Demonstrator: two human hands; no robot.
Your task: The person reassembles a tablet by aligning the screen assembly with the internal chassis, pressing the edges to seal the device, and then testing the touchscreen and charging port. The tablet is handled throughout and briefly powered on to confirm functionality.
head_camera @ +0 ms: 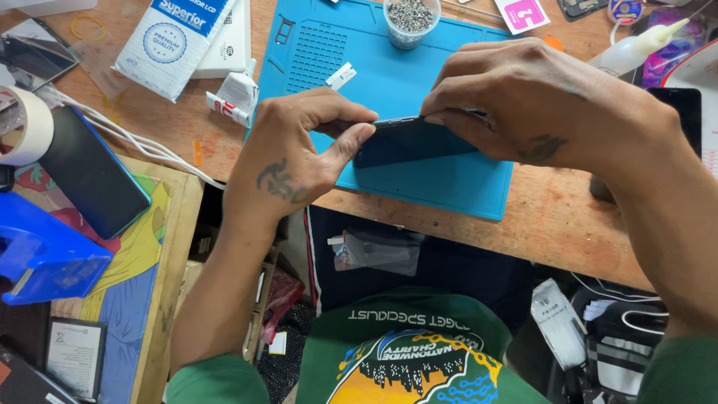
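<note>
Centre of frame, over blue mat (pixel 449 187) on wooden bench (pixel 553 224): dark phone (pixel 407 142) pinched at its left end by left hand (pixel 299 150), gripped along its top edge by right hand (pixel 523 97). Cup of screws (pixel 410 19) at top centre; another phone (pixel 90 172) at left.

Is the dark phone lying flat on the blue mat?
No, both hands hold the dark slim phone tilted on its edge above the blue rubber mat.

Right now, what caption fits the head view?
Both hands, left hand and right hand, grip a dark phone over a blue mat.
</note>
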